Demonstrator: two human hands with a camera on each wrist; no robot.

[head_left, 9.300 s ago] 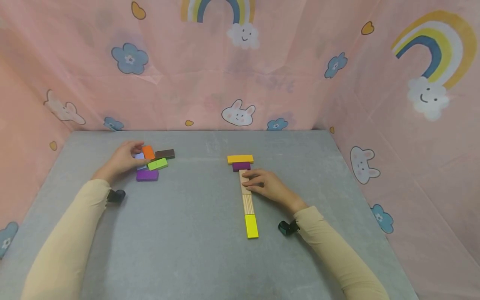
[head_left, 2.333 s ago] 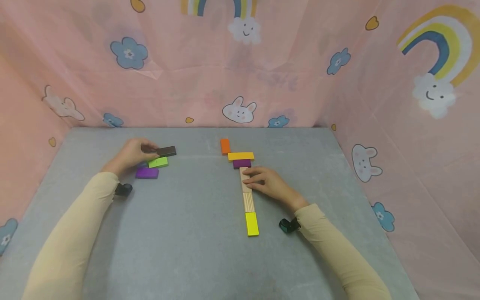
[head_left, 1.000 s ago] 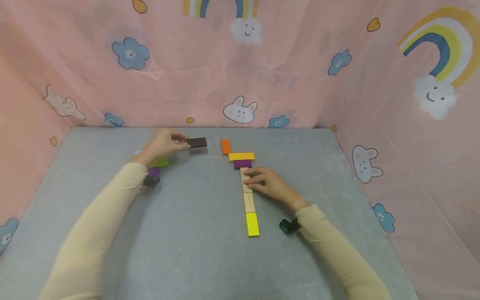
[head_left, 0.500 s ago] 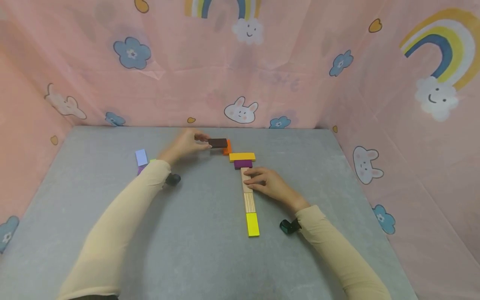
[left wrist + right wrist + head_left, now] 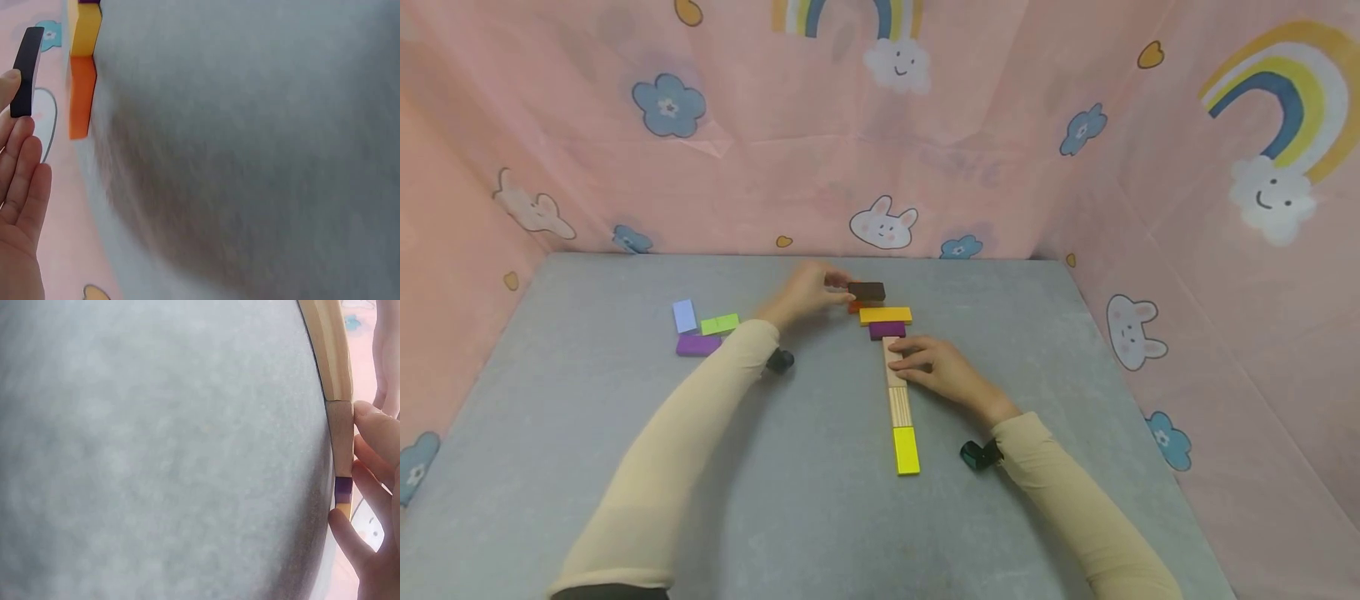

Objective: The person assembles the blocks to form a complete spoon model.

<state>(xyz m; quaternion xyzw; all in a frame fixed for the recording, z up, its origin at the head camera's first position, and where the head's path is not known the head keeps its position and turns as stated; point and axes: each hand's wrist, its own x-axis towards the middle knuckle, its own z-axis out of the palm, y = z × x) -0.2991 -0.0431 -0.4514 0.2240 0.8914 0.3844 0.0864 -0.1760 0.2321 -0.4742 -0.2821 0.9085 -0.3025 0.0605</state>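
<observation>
My left hand (image 5: 808, 292) pinches a dark brown wooden block (image 5: 868, 291) by its left end, thumb against fingers. In the left wrist view that block (image 5: 26, 72) hangs above the table, apart from the orange block (image 5: 81, 100). From the head, it partly hides the orange block (image 5: 854, 307). My right hand (image 5: 943, 371) rests its fingertips on a plain wooden block (image 5: 892, 365), fingers relaxed. A line runs from the yellow-orange block (image 5: 886, 316) through a dark purple block (image 5: 887, 331) and the plain one to a striped wooden block (image 5: 899, 407) and a bright yellow block (image 5: 906, 451).
At the left of the grey table (image 5: 820, 500) lie a light blue block (image 5: 684, 317), a green block (image 5: 720, 324) and a purple block (image 5: 697, 345), the last partly behind my left sleeve. A pink patterned curtain (image 5: 760, 167) hangs along the back and sides.
Earlier, the orange block went from the left group to the line's far end. Since then my left hand has carried the dark brown block rightward to above it. My right hand has stayed in place.
</observation>
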